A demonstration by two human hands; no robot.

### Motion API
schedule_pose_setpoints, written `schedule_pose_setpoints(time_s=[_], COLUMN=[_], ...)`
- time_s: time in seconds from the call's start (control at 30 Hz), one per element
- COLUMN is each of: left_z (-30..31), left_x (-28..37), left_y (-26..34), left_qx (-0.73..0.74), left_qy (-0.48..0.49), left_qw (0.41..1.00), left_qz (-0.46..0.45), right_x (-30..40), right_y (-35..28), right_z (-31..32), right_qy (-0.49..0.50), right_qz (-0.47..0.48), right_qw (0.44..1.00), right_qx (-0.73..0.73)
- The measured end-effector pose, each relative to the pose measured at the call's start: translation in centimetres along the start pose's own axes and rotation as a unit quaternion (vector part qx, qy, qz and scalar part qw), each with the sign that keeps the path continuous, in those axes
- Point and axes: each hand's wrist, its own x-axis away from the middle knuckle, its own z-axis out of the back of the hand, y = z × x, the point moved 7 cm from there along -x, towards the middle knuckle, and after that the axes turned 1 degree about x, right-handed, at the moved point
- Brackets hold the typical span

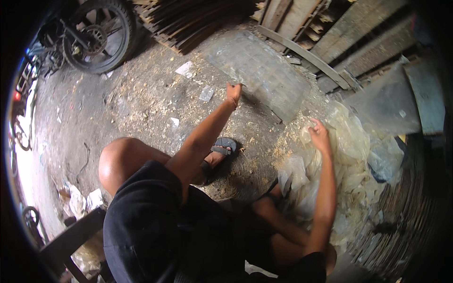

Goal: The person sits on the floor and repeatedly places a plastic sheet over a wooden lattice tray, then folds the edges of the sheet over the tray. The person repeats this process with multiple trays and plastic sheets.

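Note:
In front of me, my left hand (234, 92) is closed on the near edge of a translucent, grid-marked rectangular sheet (263, 65). Dark shadow shows beneath this edge, so it looks slightly raised from the ground. Off to the right, my right hand (319, 134) has its fingers bent and a gap between thumb and forefinger. I see nothing held in it. Below and around that hand spreads a heap of crumpled, yellowish clear plastic film (348, 152); whether the fingertips touch it is unclear.
Wood chips litter the dirt floor (138, 102), with paper scraps (207, 93) among them. A motorcycle wheel (99, 37) stands at upper left. Stacked wooden slats (191, 21) lie at the top, boards (357, 33) at upper right. A dark frame (72, 233) is at lower left.

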Motion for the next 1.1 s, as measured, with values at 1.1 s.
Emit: schedule_pose_setpoints(time_s=[1.1], left_z=[17.8], left_x=[-3.0], left_y=[55.3], left_qx=[-0.666], left_qy=[0.066], left_qw=[0.541], left_qz=[-0.509], right_x=[14.8], right_y=[-6.9], right_z=[-10.3], right_qy=[-0.238], right_qz=[-0.081], right_qw=[0.962], right_qx=[-0.107])
